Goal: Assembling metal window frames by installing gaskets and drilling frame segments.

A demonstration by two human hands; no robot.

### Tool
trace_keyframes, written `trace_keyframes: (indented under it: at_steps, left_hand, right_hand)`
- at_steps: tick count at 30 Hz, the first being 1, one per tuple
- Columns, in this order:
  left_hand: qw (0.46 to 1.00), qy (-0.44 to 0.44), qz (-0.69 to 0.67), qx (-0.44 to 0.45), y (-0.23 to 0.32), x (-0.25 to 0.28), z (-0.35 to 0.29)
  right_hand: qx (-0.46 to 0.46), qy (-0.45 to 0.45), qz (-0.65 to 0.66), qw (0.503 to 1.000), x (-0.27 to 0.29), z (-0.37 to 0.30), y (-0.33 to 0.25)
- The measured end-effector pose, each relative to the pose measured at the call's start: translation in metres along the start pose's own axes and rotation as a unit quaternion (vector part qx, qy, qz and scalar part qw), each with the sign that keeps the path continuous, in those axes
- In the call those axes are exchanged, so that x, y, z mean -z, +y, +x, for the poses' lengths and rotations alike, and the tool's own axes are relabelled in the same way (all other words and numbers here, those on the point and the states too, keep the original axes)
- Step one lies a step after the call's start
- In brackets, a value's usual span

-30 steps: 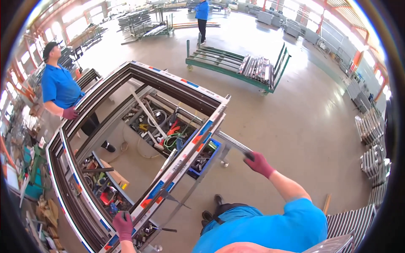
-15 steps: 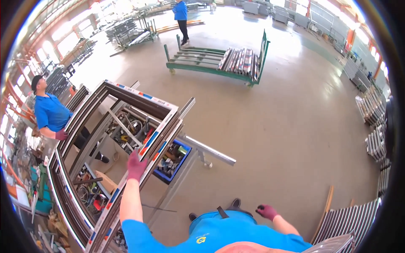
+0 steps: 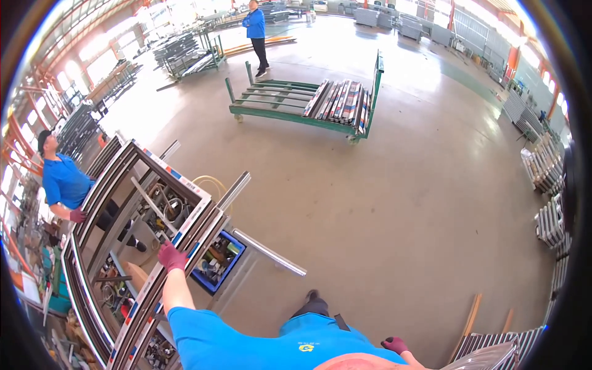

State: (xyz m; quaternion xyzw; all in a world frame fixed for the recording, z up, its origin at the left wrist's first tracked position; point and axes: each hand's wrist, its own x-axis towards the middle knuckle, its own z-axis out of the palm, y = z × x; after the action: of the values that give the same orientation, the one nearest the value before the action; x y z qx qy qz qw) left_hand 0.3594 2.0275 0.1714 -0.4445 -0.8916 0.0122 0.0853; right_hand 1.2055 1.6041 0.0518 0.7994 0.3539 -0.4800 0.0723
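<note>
My left hand [image 3: 172,256], in a maroon glove, grips the near side of a dark brown window frame [image 3: 206,206] with white, red and blue film strips. Its fingers curl over the inner edge. Several such frames lie stacked on a metal stand at the left. My right hand [image 3: 394,345], gloved alike with dark fingertips, hangs at my right side. It is away from everything, its fingers loosely bent and slightly apart, and no object shows in it. Across the stack, a co-worker's gloved hand [image 3: 78,215] touches the far side of the frames.
A blue crate [image 3: 217,287] of small parts sits under the frames, beside a metal bar [image 3: 271,253] jutting right. A green cart [image 3: 271,114] carries wrapped profiles ahead. Another person [image 3: 255,31] stands behind it. Striped profiles [image 3: 505,345] and wooden strips [image 3: 472,317] are at lower right.
The view has shifted, so the frames and cart sit further left in it. My left hand stays on the frame's near side. My right hand is now lower in view, by my side.
</note>
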Motion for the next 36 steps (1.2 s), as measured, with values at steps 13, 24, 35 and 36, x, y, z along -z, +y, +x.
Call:
trace_keyframes:
  at_steps: [13,24,35,36]
  left_hand:
    - [0.997,0.042,0.018,0.061,0.023,0.011,-0.013]
    - [0.977,-0.070,-0.166,0.110,0.118,0.010,0.063]
    - [0.909,-0.054,-0.259,0.321,0.255,-0.005,0.175]
    - [0.906,-0.056,-0.259,0.329,0.262,-0.006,0.180]
  right_hand:
    - [0.193,0.043,-0.071,0.978,0.238,0.219,-0.193]
    - [0.065,0.001,0.030,0.997,0.456,0.396,-0.298]
    - [0.186,-0.084,-0.099,0.974,0.513,0.564,-0.595]
    - [0.187,-0.085,-0.108,0.973,0.529,0.577,-0.619]
